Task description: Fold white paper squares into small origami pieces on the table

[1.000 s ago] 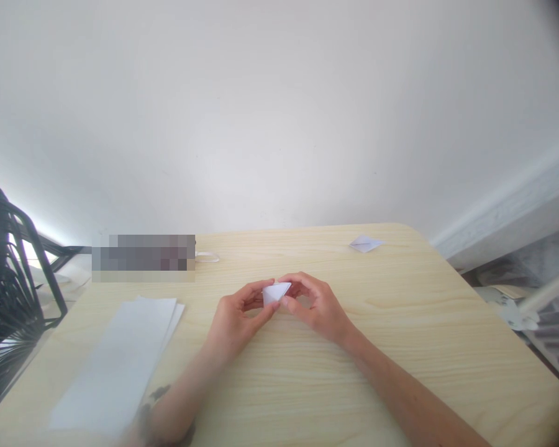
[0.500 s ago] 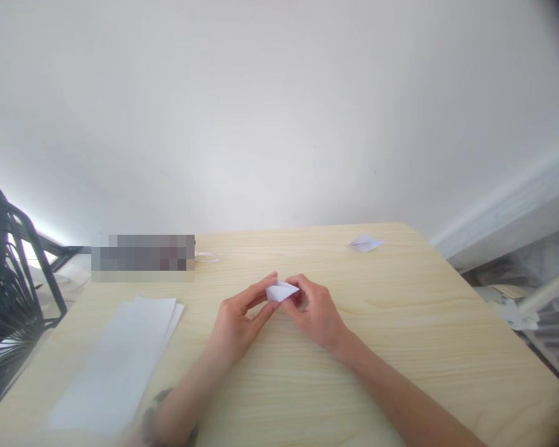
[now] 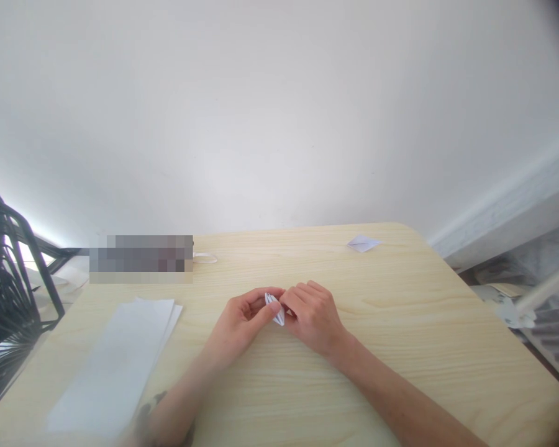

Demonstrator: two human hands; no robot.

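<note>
A small piece of folded white paper (image 3: 276, 312) is held above the middle of the table, narrow and tilted, with its layered edges showing. My left hand (image 3: 245, 320) pinches it, the thumb lying across its face and the fingers behind. Close against its right side is my right hand (image 3: 314, 313), fingers curled in and knuckles up. Those fingertips are partly hidden, but they appear to grip the paper's right edge. Another folded paper piece (image 3: 363, 243), diamond-shaped, lies near the table's far right corner.
White paper sheets (image 3: 116, 366) lie stacked on the left of the wooden table (image 3: 270, 397). A blurred-out object (image 3: 142, 254) with a white loop (image 3: 205, 257) sits at the back left. A dark woven chair (image 3: 9, 298) stands left; a white wall (image 3: 279, 124) rises behind.
The folded paper has turned from lying wide to standing narrow and tilted, and has come slightly nearer. My right hand has rolled over, its fingers now curled with knuckles up.
</note>
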